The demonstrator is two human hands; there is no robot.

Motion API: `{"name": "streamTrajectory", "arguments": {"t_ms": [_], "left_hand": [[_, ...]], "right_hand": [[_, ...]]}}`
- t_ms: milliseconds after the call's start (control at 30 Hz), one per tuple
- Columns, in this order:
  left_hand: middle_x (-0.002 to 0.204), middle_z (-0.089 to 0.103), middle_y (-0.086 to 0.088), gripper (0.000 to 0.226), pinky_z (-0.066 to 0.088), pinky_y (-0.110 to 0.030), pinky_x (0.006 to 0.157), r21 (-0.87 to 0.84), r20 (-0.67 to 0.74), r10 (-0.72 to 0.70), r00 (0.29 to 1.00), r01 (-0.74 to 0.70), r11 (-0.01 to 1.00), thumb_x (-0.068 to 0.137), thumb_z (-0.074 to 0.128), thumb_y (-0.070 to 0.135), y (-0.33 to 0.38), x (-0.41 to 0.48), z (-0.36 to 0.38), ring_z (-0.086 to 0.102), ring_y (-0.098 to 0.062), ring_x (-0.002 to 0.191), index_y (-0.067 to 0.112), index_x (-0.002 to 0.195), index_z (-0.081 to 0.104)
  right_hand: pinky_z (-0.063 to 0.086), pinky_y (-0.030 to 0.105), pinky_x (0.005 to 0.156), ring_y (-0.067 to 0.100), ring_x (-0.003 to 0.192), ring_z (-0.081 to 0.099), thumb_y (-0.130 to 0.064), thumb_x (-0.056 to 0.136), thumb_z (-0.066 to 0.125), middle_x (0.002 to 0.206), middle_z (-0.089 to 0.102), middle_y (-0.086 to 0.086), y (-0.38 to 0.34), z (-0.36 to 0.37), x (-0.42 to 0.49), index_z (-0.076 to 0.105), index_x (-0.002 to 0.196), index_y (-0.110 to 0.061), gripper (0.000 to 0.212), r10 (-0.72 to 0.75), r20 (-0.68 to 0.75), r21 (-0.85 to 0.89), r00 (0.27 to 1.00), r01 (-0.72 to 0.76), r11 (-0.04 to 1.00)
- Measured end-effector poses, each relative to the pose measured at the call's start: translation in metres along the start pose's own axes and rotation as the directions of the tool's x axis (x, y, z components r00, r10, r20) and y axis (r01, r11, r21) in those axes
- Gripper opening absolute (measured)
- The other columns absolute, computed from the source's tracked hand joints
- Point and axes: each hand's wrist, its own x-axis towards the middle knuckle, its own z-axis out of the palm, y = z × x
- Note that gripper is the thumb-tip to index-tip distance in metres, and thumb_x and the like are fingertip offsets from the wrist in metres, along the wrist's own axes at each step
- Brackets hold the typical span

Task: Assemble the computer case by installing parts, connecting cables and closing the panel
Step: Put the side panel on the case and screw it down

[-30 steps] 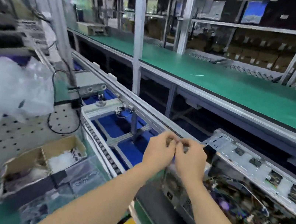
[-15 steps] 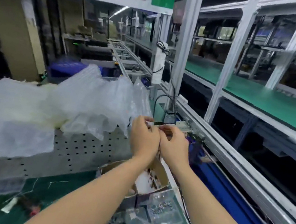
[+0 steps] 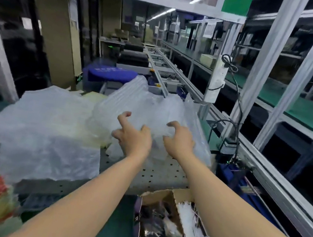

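Left hand (image 3: 133, 137) and right hand (image 3: 179, 141) side by side against the air-cushion wrap (image 3: 144, 102) — fingers spread, half-curled, gripping nothing; contact unclear. Cardboard parts box (image 3: 158, 193) sits nearer than the wrap.

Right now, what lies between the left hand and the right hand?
Crumpled clear packing plastic fills the gap between left hand and right hand, seen in the head view.

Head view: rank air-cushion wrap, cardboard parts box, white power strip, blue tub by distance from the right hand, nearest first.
1. air-cushion wrap, at the fingertips of the right hand.
2. cardboard parts box, below the forearm, toward the person.
3. white power strip, up on the right post, and blue tub, back left: both plainly farther, too close to call.
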Motion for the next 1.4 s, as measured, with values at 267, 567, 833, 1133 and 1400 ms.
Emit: {"name": "streamTrajectory", "arguments": {"t_ms": [267,567,833,1133,1400], "left_hand": [[0.053,0.047,0.006,0.024,0.026,-0.024,0.051,0.265,-0.208,0.504,0.838,-0.447,0.854,0.075,0.054,0.03,0.017,0.039,-0.04,0.048,-0.008,0.052,0.039,0.097,0.057],[0.136,0.058,-0.013,0.079,0.045,-0.043,0.095,0.56,0.043,0.167,0.985,-0.162,0.813,0.082,0.071,0.054,0.02,0.109,-0.061,0.058,-0.035,0.119,0.016,0.145,0.042],[0.108,0.063,0.008,0.044,0.043,-0.027,0.076,0.048,-0.255,0.316,0.914,-0.315,0.948,0.072,0.072,0.032,0.044,0.107,-0.083,0.056,-0.012,0.088,0.029,0.116,0.066],[0.102,0.072,0.019,0.039,0.059,-0.035,0.076,-0.387,0.189,0.221,0.957,-0.134,0.912,0.067,0.074,0.024,0.064,0.069,-0.069,0.069,-0.011,0.098,0.036,0.103,0.075],[0.113,0.065,0.016,0.023,0.038,-0.006,0.08,-0.345,0.306,0.662,0.684,-0.568,0.747,0.077,0.065,0.034,0.045,-0.063,0.028,0.059,0.0,0.107,0.036,0.1,0.059]], "right_hand": [[0.019,0.047,0.121,0.03,0.149,0.029,-0.028,0.073,0.064,0.16,0.033,0.007,-0.027,-0.003,-0.002,0.049,0.147,-0.027,0.076,-0.104,-0.032,0.032,0.994,0.105,0.994],[0.048,0.033,0.097,0.019,0.123,0.056,-0.018,0.091,0.064,0.141,0.054,0.005,-0.095,0.015,0.0,0.059,0.138,-0.016,0.047,-0.209,-0.046,0.384,0.977,0.21,0.899],[0.038,0.037,0.091,0.019,0.113,0.049,-0.042,0.096,0.065,0.145,0.051,0.002,-0.103,0.03,0.01,0.046,0.148,-0.024,0.059,0.067,0.138,0.672,0.988,-0.143,0.727],[0.058,0.051,0.098,0.034,0.118,0.071,-0.068,0.089,0.064,0.125,0.074,0.011,-0.095,-0.029,0.007,0.061,0.14,-0.016,0.073,-0.185,0.274,0.961,0.944,-0.276,0.015],[0.057,0.018,0.062,-0.014,0.078,0.069,-0.046,0.082,0.084,0.113,0.063,-0.017,0.001,-0.114,-0.027,0.046,0.133,-0.033,0.065,0.143,-0.11,0.917,0.984,0.045,0.397]]}}
